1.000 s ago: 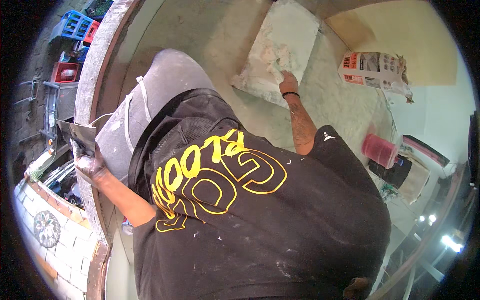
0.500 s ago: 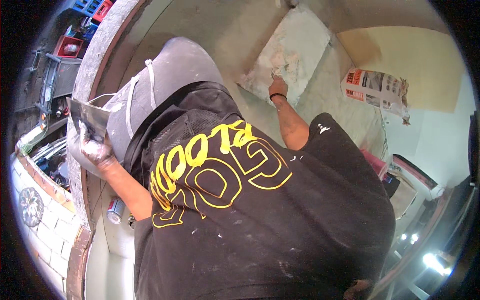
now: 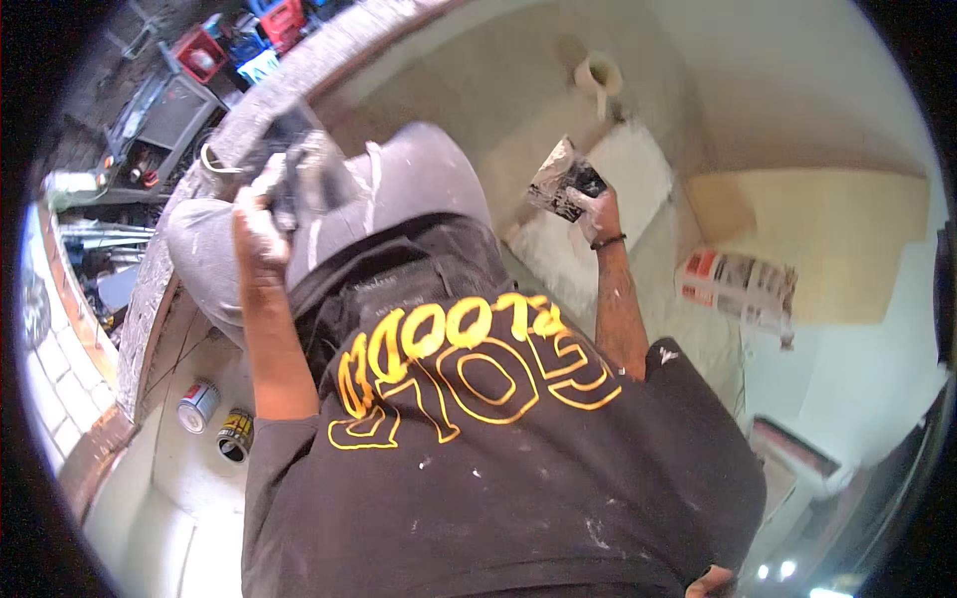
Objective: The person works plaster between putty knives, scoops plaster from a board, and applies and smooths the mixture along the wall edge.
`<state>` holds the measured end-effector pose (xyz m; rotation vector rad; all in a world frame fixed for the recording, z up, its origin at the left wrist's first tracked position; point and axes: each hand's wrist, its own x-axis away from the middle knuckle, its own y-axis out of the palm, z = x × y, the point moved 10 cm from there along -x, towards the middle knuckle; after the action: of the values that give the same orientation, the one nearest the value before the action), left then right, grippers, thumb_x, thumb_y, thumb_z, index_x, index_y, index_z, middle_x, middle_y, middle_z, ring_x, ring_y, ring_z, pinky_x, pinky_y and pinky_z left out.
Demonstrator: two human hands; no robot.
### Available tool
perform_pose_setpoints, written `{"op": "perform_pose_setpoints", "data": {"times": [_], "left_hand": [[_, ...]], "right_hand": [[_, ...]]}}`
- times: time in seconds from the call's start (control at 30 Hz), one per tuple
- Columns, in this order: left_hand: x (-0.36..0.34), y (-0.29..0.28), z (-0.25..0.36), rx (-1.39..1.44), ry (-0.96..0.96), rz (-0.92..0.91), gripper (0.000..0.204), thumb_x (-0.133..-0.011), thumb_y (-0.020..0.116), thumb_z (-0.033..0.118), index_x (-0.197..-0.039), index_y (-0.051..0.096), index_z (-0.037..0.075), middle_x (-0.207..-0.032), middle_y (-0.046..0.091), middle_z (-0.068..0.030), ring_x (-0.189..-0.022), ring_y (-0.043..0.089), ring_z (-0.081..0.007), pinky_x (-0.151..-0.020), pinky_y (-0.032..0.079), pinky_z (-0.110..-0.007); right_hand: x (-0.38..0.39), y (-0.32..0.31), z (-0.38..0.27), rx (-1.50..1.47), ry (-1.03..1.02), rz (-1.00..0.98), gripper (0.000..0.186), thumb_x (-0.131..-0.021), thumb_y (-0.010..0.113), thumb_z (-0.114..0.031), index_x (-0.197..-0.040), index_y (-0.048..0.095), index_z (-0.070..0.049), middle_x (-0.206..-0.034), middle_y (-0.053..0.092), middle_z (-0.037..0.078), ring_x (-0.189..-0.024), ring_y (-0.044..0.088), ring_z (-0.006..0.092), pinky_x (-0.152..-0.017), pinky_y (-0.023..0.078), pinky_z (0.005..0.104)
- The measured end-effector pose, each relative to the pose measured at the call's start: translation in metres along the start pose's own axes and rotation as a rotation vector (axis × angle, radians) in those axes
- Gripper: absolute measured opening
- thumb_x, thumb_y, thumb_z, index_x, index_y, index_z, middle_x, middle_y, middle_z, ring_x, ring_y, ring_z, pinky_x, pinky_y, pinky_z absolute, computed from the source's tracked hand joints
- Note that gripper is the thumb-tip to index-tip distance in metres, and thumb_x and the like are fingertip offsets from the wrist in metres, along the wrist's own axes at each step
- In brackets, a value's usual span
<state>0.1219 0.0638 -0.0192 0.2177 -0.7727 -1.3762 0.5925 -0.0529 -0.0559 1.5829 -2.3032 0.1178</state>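
Note:
My left hand [image 3: 261,224], smeared with white, is closed on a broad flat scraper [image 3: 324,174], blurred by motion above my grey trouser leg. In my right hand [image 3: 601,214] is a putty knife [image 3: 550,177] with a dark handle and a wide blade caked in pale paste. That knife is raised over a white board [image 3: 643,164] lying on the grey surface. Whitish paste covers part of the board, and my right hand and forearm hide some of it.
Past the board stands a pale round container [image 3: 600,75]. A crumpled paper bag [image 3: 738,289] lies to the right, with a dark long-edged bar [image 3: 796,446] nearer. Two cans [image 3: 198,407] sit at lower left. A rough ledge [image 3: 164,269] curves along the left, with crates [image 3: 199,55] beyond.
My right hand has come up off the board with the putty knife. My left hand has lifted its scraper and moved it rightward. The view has shifted, showing both cans and the round container.

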Motion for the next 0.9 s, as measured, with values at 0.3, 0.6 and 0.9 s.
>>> {"op": "perform_pose_setpoints", "data": {"times": [0.3, 0.6, 0.9], "left_hand": [[0.020, 0.059, 0.028, 0.297, 0.036, -0.044, 0.013, -0.080, 0.052, 0.004, -0.092, 0.057, 0.004, -0.084, 0.059, -0.0057, -0.074, 0.056, -0.0132, -0.063, 0.046, -0.025], [0.054, 0.023, 0.072, 0.418, 0.195, 0.090, 0.014, -0.079, 0.051, 0.001, -0.092, 0.056, -0.001, -0.084, 0.059, -0.0074, -0.072, 0.058, -0.0148, -0.065, 0.048, -0.027], [0.062, 0.032, 0.070, 0.475, 0.107, 0.081, 0.014, -0.079, 0.051, 0.001, -0.092, 0.056, -0.003, -0.084, 0.059, -0.0096, -0.073, 0.059, -0.0172, -0.066, 0.049, -0.029]], "right_hand": [[0.042, 0.295, -0.153, -0.248, -0.521, -0.536, 0.061, -0.065, 0.050, 0.020, -0.120, 0.036, -0.002, -0.108, 0.050, 0.012, -0.099, 0.051, 0.0222, -0.088, 0.042, 0.0389], [0.089, 0.365, -0.134, 0.467, -1.000, -0.680, 0.066, -0.062, 0.052, 0.016, -0.122, 0.031, -0.003, -0.115, 0.044, 0.011, -0.096, 0.051, 0.0178, -0.079, 0.045, 0.0312], [0.095, 0.389, -0.130, 0.650, -1.250, -0.781, 0.058, -0.057, 0.041, 0.016, -0.111, 0.044, -0.006, -0.109, 0.048, 0.020, -0.105, 0.042, 0.0371, -0.089, 0.036, 0.0446]]}}
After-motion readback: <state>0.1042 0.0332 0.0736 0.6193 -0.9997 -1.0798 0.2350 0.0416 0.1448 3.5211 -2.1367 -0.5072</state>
